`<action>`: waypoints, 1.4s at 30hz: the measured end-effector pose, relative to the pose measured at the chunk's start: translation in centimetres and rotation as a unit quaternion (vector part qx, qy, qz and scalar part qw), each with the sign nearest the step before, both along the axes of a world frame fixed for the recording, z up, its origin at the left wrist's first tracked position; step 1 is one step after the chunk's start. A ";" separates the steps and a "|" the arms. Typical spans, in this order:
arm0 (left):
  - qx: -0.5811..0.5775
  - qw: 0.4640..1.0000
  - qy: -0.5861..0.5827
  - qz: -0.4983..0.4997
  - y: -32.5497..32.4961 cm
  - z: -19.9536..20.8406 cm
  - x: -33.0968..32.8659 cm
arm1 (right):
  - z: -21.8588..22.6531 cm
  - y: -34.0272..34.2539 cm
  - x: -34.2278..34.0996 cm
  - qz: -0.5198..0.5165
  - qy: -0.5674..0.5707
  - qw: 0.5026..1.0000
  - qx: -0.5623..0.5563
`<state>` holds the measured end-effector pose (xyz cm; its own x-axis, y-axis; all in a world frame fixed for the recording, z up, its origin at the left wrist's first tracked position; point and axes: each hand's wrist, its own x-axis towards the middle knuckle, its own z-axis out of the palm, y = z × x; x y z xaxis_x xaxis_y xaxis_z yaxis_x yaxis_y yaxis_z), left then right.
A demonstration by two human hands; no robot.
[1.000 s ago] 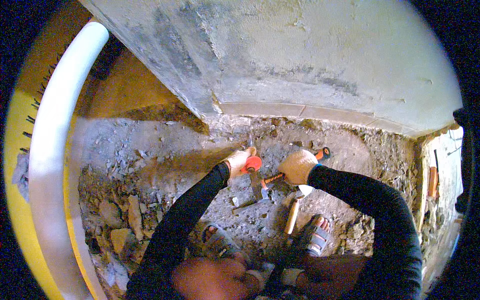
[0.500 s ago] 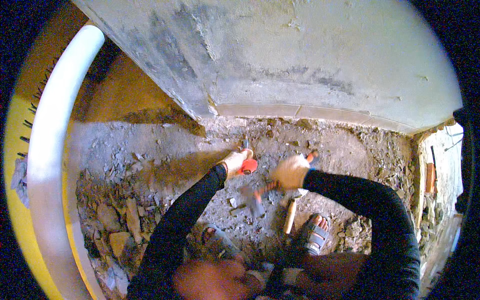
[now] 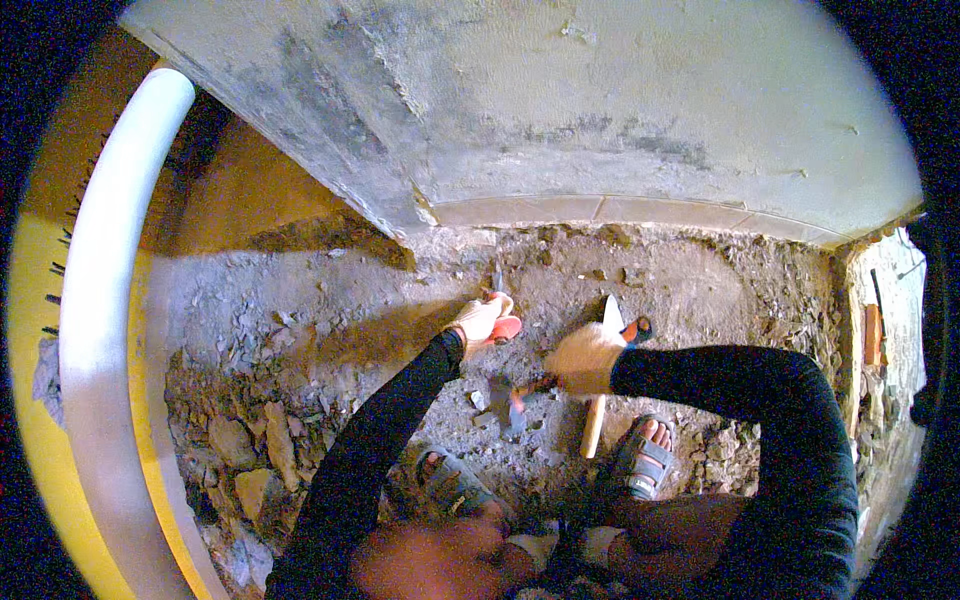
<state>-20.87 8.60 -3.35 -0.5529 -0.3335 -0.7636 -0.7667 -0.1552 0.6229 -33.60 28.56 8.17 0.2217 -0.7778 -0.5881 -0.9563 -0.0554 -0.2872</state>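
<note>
While the chisel (image 3: 506, 328) shows a flared red guard and a narrow grey tip, the hammer (image 3: 638, 328) has an orange-and-black handle and a blurred head. The left arm stretches forward, its hand (image 3: 479, 321) closed around the chisel; the right elbow bends outward, its hand (image 3: 584, 361) clamped on the hammer's handle. Both hands are apart. The chisel's tip juts beyond the left fingers toward the wall (image 3: 650, 110); the hammer's head hangs left of the right hand, nearer the feet. Partly behind that hand lies a trowel (image 3: 593, 428).
</note>
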 end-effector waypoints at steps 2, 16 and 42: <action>0.066 0.995 0.069 0.039 0.2 -0.1 0.0 | 0.1 -0.1 0.1 0.059 -0.045 0.996 -0.048; -0.004 0.995 0.096 0.031 0.6 -1.7 0.0 | -1.5 0.1 -0.6 -0.130 0.116 0.984 -0.047; 0.151 0.956 0.138 -0.208 0.5 -3.8 -4.1 | -2.3 7.2 0.9 -0.134 0.004 0.991 0.020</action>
